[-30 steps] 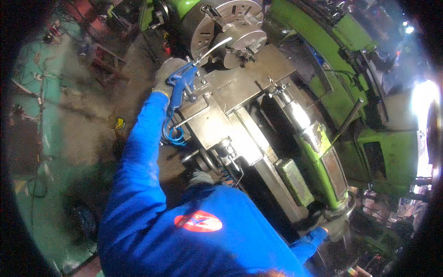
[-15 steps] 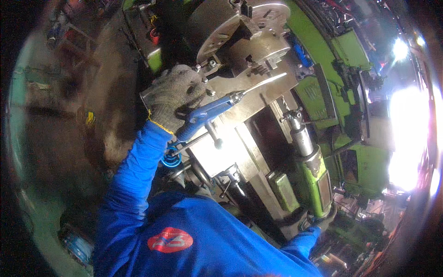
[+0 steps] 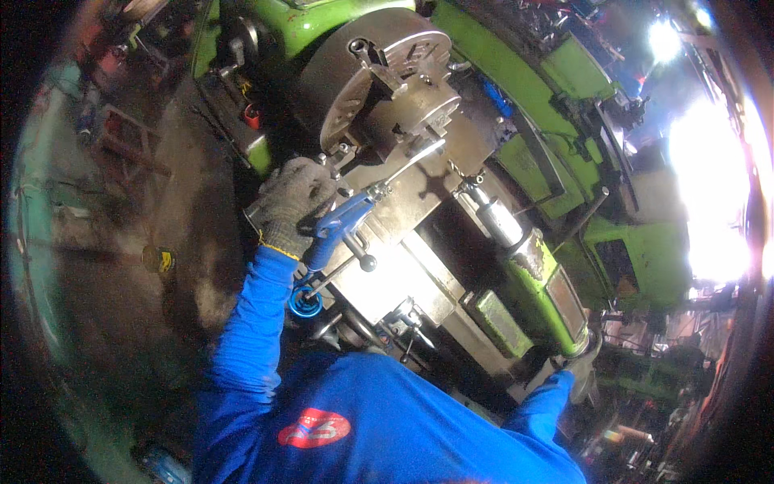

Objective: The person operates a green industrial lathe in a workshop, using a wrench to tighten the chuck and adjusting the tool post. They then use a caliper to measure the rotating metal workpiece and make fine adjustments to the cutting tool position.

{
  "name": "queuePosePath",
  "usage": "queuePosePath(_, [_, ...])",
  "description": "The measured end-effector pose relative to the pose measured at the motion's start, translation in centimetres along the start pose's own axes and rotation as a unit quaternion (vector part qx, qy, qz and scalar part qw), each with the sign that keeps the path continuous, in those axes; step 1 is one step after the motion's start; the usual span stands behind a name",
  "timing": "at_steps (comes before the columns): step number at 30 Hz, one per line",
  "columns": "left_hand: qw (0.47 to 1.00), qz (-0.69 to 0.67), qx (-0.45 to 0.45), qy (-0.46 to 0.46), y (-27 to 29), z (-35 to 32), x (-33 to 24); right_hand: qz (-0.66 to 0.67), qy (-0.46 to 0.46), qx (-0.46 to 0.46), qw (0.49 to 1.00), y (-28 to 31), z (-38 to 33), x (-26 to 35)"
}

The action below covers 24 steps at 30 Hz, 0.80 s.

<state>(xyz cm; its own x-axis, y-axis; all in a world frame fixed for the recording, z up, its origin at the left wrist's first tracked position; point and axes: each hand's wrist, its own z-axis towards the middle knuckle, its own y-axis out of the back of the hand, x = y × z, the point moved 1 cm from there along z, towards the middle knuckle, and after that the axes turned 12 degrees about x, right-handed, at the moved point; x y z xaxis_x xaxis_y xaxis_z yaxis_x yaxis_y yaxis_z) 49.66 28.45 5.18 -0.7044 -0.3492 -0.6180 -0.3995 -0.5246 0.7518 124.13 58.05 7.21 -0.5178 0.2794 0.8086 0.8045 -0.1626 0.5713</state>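
At the near end of the green tailstock (image 3: 548, 282) is the right gloved hand (image 3: 582, 375); I cannot tell its grip. Left of the tailstock, the left gloved hand (image 3: 294, 202) curls around a blue air gun (image 3: 345, 223), nozzle (image 3: 409, 163) toward the chuck (image 3: 415, 105) beyond the tailstock.

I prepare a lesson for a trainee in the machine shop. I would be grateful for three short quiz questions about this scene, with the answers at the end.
1. Which hand holds the blue air gun?
2. True or false: the right hand is touching the slotted round chuck.
3. What colour is the coiled hose below the air gun in the picture? (A) yellow (B) blue (C) red

Key:
1. The left hand.
2. False; it is at the lower end of the green tailstock.
3. B
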Motion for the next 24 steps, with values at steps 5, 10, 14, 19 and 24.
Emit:
queuePosePath(5, [1.000,-0.004,0.007,0.014,0.1,-0.2,-0.6,0.014,0.036,0.023,0.999,1.5,1.5,-0.2])
queuePosePath(10, [0.996,-0.070,0.038,0.025,1.9,-0.5,-2.6,-0.236,-0.032,-0.010,0.971,2.4,1.8,3.5])
queuePosePath(14, [0.949,-0.210,-0.235,0.030,4.0,-2.7,-5.6,-0.388,-0.009,-0.055,0.920,4.9,9.7,-2.0])
queuePosePath(19, [0.978,-0.128,-0.132,-0.101,5.3,-7.5,-18.1,-0.392,-0.111,-0.061,0.911,2.6,6.2,2.6])
queuePosePath(24, [0.949,-0.280,0.008,-0.146,-7.3,-3.3,-22.3,-0.474,-0.107,-0.044,0.873,3.2,6.9,2.6])
